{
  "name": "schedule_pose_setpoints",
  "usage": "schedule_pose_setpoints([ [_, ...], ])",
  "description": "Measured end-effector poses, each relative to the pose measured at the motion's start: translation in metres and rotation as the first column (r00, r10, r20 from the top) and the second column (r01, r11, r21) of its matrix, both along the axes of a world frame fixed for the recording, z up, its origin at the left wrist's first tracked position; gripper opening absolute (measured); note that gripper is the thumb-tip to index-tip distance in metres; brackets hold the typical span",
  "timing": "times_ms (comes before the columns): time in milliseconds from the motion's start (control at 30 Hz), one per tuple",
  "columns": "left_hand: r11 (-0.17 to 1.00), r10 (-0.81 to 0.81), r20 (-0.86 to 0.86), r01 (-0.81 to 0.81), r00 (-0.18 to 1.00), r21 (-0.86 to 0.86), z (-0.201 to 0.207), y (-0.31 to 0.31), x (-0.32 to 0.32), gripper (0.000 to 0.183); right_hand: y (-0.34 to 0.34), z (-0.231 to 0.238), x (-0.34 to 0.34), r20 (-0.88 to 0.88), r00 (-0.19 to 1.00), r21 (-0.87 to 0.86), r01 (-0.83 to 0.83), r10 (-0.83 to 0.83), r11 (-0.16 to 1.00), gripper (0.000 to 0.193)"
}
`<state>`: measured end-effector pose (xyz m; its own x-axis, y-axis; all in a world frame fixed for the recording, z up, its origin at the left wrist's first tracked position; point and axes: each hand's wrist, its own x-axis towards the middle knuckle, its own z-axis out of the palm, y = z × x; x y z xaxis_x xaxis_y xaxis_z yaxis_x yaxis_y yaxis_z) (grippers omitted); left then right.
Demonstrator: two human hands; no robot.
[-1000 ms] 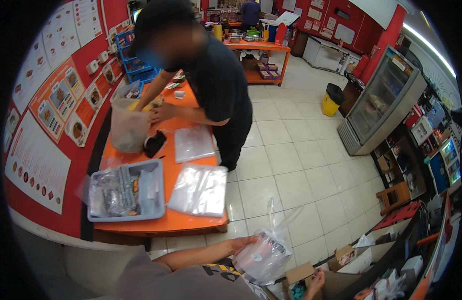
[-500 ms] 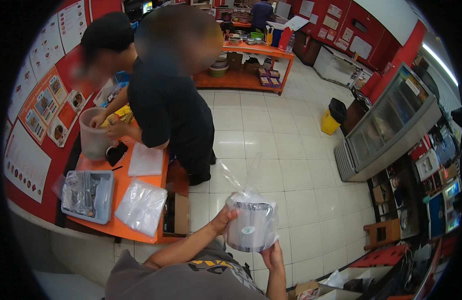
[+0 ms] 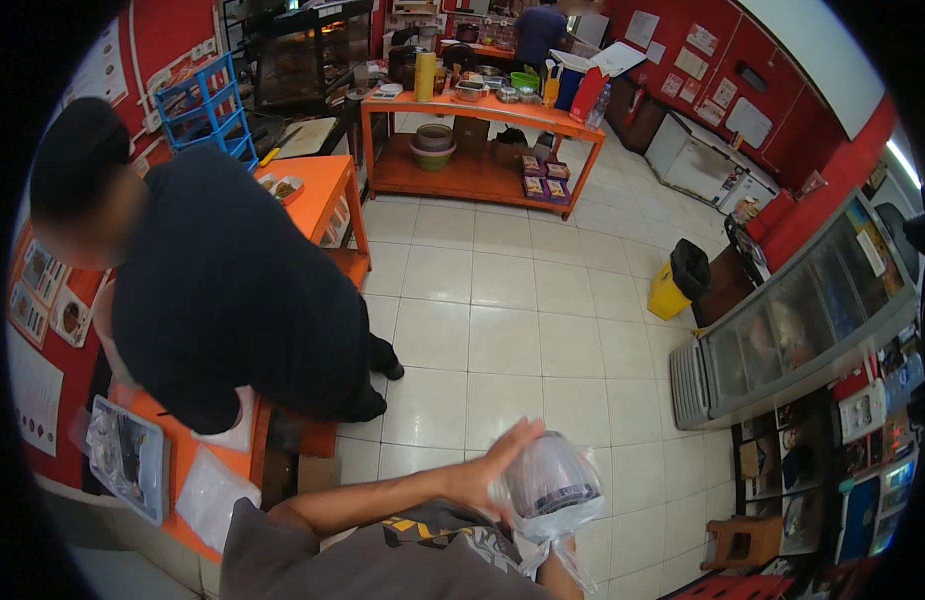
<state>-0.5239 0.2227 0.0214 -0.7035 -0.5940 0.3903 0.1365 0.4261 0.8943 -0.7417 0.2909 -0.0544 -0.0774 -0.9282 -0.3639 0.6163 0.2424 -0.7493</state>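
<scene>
I hold a round, pale tub point(image 3: 552, 472) with a dark band, wrapped in a clear plastic bag point(image 3: 529, 525). It is tipped over, and the bag's gathered ends hang toward me. My left hand point(image 3: 490, 472) curves round the tub's left side, with the fingers up along it. Below the bag my right hand point(image 3: 562, 566) is mostly hidden; only part of it and the forearm show, so its fingers cannot be made out.
At left, a co-worker in dark clothes point(image 3: 237, 285) leans over an orange table point(image 3: 187, 450) with clear plastic bags point(image 3: 214, 500) and a blue-grey tray point(image 3: 132, 465). An orange shelf table point(image 3: 462, 112) stands farther back. To the right are a yellow bin point(image 3: 667, 292), a glass-door fridge point(image 3: 797, 320) and a stool point(image 3: 742, 542).
The bagged tub has turned over and moved right, its bag ends swinging from the far side to my side. My left hand has shifted up its side. The co-worker has come nearer, hiding the plastic bucket.
</scene>
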Motion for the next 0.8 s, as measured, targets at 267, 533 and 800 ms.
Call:
schedule_pose_setpoints([
  [267,0.785,0.016,0.278,-0.184,0.960,0.592,-0.050,-0.181,-0.110,0.047,-0.179,-0.001,-0.110,-0.466,0.859,0.075,-0.201,0.212,0.977,0.051],
  [533,0.815,0.169,0.185,-0.243,0.968,0.527,-0.053,-0.377,-0.197,0.043,-0.410,0.012,-0.219,-0.335,0.827,-0.073,-0.502,0.453,0.862,0.055],
  [800,0.894,0.199,0.038,-0.197,0.979,0.403,-0.001,-0.568,-0.292,0.031,-0.628,0.077,-0.324,-0.550,0.620,-0.185,-0.743,0.559,0.643,0.066],
])
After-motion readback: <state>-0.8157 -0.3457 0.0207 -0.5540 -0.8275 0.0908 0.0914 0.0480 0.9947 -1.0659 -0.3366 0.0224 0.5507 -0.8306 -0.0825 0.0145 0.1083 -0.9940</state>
